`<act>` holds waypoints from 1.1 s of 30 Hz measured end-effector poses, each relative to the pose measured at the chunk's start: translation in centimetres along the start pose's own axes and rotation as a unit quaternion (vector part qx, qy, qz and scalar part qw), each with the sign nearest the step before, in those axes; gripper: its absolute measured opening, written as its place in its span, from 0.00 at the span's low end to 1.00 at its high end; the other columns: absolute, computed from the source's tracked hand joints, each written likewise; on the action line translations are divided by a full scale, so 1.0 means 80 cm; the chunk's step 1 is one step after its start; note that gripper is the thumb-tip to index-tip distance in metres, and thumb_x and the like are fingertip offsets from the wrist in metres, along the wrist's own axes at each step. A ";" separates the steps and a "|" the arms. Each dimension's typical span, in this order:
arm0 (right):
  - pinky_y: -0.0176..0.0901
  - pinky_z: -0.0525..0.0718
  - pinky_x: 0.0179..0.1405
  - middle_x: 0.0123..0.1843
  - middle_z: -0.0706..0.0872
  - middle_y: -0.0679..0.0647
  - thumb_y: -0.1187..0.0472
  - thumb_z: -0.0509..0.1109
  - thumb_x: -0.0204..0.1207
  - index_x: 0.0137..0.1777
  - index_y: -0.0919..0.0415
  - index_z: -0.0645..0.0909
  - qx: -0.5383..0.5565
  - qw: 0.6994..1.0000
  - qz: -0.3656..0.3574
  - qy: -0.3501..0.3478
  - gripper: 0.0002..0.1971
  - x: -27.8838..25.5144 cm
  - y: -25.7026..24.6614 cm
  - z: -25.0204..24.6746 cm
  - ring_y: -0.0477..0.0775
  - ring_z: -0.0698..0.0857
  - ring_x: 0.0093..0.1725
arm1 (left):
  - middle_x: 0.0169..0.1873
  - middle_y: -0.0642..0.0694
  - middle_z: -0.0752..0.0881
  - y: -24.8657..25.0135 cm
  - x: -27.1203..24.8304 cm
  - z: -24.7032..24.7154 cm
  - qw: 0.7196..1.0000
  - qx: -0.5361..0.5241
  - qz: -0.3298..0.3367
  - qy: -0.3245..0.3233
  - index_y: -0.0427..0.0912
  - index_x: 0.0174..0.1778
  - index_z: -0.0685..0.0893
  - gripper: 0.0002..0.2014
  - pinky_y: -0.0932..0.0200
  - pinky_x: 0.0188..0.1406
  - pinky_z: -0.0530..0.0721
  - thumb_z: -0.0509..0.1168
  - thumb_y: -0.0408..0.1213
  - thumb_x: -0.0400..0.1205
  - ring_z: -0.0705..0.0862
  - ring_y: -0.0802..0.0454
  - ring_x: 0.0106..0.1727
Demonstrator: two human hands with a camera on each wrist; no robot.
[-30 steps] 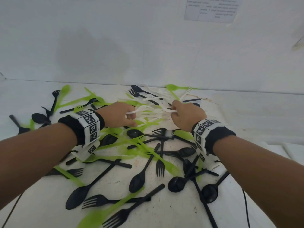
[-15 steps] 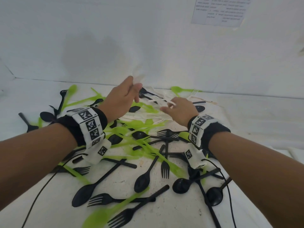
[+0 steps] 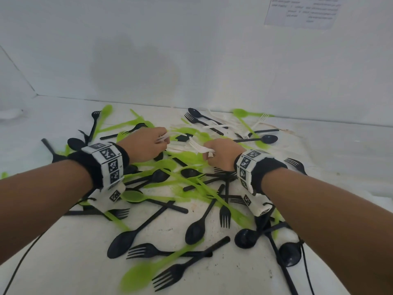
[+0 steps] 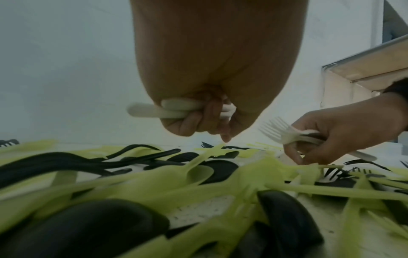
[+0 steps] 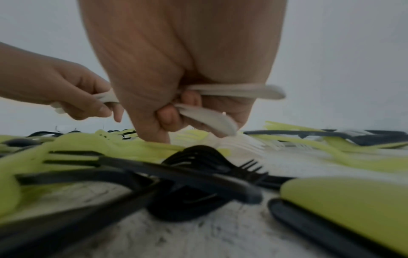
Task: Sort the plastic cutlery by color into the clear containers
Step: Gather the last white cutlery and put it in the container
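Observation:
Black, green and white plastic cutlery lies in a tangled pile [image 3: 191, 188] on the white table [image 3: 63, 262]. My left hand [image 3: 162, 142] hovers over the back of the pile and grips a few white pieces [image 4: 154, 111], fingers curled round their handles. My right hand [image 3: 207, 154], just to its right, grips a bundle of white forks [image 3: 195, 144] with the tines pointing left; their handles [image 5: 234, 91] stick out of the fist. More white cutlery [image 3: 219, 126] lies behind the hands. No clear container shows in the head view.
White walls close the table at the back and left. A paper sheet [image 3: 302, 11] hangs on the wall at upper right. A pale box-like frame [image 4: 353, 75] shows at the right of the left wrist view. Black cables [image 3: 23, 258] trail off the near edge.
My left hand, lifted above the pile half a second ago, has come back down beside the right hand with white cutlery in its grip. The right hand has stayed over the pile's middle.

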State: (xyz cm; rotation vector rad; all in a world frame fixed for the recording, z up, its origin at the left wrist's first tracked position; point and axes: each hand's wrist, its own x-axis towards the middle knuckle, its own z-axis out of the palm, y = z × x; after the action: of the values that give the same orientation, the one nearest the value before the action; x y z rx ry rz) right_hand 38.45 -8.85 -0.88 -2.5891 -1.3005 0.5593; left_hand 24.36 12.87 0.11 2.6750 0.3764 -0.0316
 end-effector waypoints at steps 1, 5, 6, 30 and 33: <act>0.45 0.80 0.46 0.47 0.84 0.49 0.60 0.71 0.77 0.55 0.51 0.84 0.008 1.000 -0.007 0.009 0.08 0.000 0.002 0.000 0.57 0.84 0.48 | 0.43 0.54 0.86 0.002 0.006 0.002 1.000 0.014 0.011 0.006 0.48 0.47 0.82 0.07 0.51 0.46 0.82 0.60 0.40 0.87 0.84 0.49 0.45; 0.47 0.82 0.53 0.50 0.82 0.46 0.49 0.74 0.79 0.69 0.45 0.82 -0.035 0.999 -0.031 -0.020 0.18 -0.001 0.000 0.005 0.55 0.83 0.54 | 0.51 0.45 0.81 0.019 0.036 0.018 0.993 0.109 0.050 -0.010 0.43 0.54 0.83 0.10 0.46 0.54 0.81 0.62 0.45 0.88 0.82 0.44 0.51; 0.48 0.82 0.53 0.49 0.82 0.45 0.47 0.73 0.80 0.67 0.44 0.83 -0.046 0.998 -0.034 -0.017 0.16 -0.003 -0.001 0.008 0.56 0.84 0.55 | 0.54 0.44 0.80 0.023 0.043 0.024 0.990 0.126 0.060 -0.020 0.42 0.58 0.84 0.12 0.47 0.53 0.82 0.62 0.46 0.88 0.83 0.44 0.53; 0.48 0.75 0.72 0.78 0.80 0.55 0.49 0.62 0.88 0.78 0.52 0.78 0.024 0.994 0.060 0.089 0.21 0.012 0.026 -0.016 0.61 0.77 0.77 | 0.38 0.50 0.91 0.064 0.003 -0.010 0.973 -0.216 -0.025 0.080 0.46 0.44 0.89 0.12 0.54 0.41 0.79 0.68 0.50 0.86 0.79 0.55 0.34; 0.49 0.73 0.74 0.80 0.78 0.54 0.50 0.62 0.89 0.80 0.51 0.76 -0.009 0.998 0.027 0.060 0.22 0.021 0.016 -0.013 0.61 0.75 0.78 | 0.36 0.49 0.91 0.074 -0.011 -0.008 0.966 -0.232 -0.068 0.088 0.45 0.40 0.91 0.15 0.56 0.39 0.79 0.71 0.52 0.84 0.79 0.55 0.35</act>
State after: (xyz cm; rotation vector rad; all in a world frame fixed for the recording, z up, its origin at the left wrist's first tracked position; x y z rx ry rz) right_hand 40.71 -8.25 -0.80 -2.6343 -1.2073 0.3957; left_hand 25.08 7.82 3.24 2.1915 0.5475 0.2263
